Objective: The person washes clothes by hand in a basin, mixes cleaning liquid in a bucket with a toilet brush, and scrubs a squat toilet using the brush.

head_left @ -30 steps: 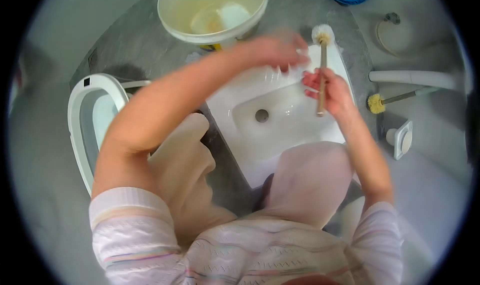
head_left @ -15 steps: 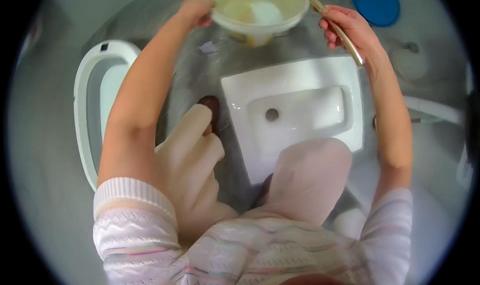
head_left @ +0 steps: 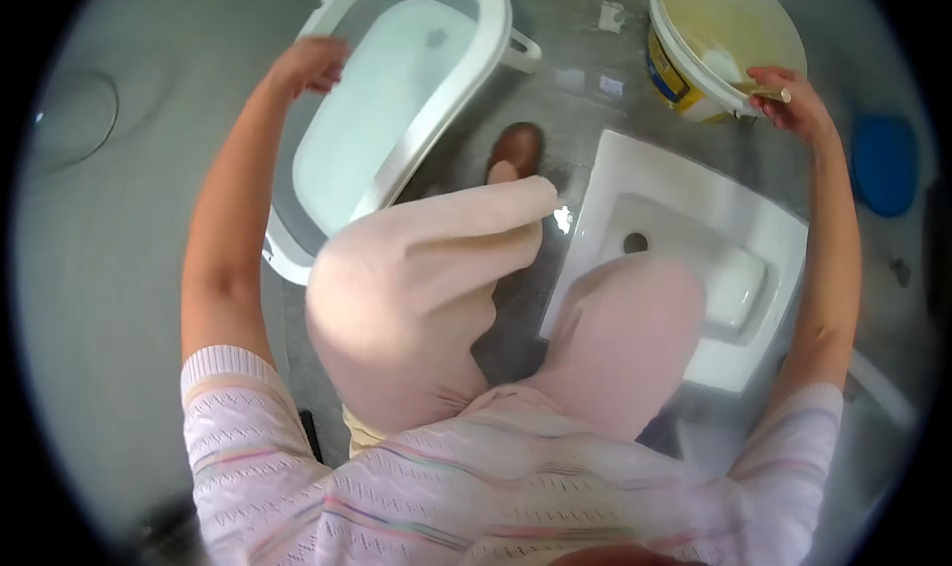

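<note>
My left hand [head_left: 312,65] is over the near-left side of a white and grey folding tub [head_left: 491,30], which holds clear water. Its fingers are loosely bent and apart, with nothing visible in them. At the right, my right hand [head_left: 788,105] is closed around a gold-coloured stick-like handle [head_left: 772,93], whose near end points toward me. That hand is at the rim of a white bucket [head_left: 679,55] with a yellow and blue label. Inside the bucket a whitish patch shows; whether it belongs to the handle I cannot tell.
A white squat toilet [head_left: 585,239] is set in the wet grey floor in front of my right knee. Beyond my right hand lies a blue oval object [head_left: 885,164]. Small pale scraps [head_left: 612,16] lie on the floor between tub and bucket. My brown shoe [head_left: 518,149] stands beside the tub.
My view has turned left, so the tub shows more fully and the bucket appears farther right. My left hand has moved from beside the bucket to over the tub. My right hand still holds the handle.
</note>
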Demonstrator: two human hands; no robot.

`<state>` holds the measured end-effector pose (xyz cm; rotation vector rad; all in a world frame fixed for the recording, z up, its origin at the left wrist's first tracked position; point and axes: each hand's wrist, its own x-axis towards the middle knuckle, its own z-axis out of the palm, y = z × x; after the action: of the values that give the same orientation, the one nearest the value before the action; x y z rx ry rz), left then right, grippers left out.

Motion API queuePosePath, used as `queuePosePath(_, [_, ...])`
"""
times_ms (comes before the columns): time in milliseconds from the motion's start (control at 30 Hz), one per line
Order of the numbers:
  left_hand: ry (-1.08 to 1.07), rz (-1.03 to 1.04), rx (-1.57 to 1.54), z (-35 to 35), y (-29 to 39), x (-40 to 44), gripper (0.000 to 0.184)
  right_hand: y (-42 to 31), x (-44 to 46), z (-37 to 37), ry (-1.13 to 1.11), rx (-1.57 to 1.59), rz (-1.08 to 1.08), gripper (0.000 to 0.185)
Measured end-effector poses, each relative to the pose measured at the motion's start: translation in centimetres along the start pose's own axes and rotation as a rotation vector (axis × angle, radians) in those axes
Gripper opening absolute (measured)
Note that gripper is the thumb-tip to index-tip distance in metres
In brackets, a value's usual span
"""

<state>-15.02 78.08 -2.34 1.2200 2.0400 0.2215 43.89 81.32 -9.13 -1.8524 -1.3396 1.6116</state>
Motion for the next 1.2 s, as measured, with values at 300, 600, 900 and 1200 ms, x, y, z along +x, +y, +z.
queuePosePath(300, [-0.041, -0.422, -0.273, 5.7, -20.2, 1.4, 0.045, 4.4, 1.9, -1.8, 0.701, -0.122, 0.117, 0.034])
queuePosePath(600, [0.388, -0.783, -0.386, 9.3, -33.2, 5.4, 0.060, 8.0, 8.1, -5.1, 0.624, 0.114, -0.003, 0.021])
queuePosePath(900, [-0.087, -0.123, -1.717, 14.8, -27.9, 14.5, 0.025, -3.7, 7.2, -3.6, 0.814, -0.830, -0.336, 0.038])
queuePosePath(1200, [-0.584, 0.550, -1.142, 15.8, 6.9, 8.7, 0.042, -7.6, 8.3, 3.3, 0.750, -1.040, -0.456, 0.038])
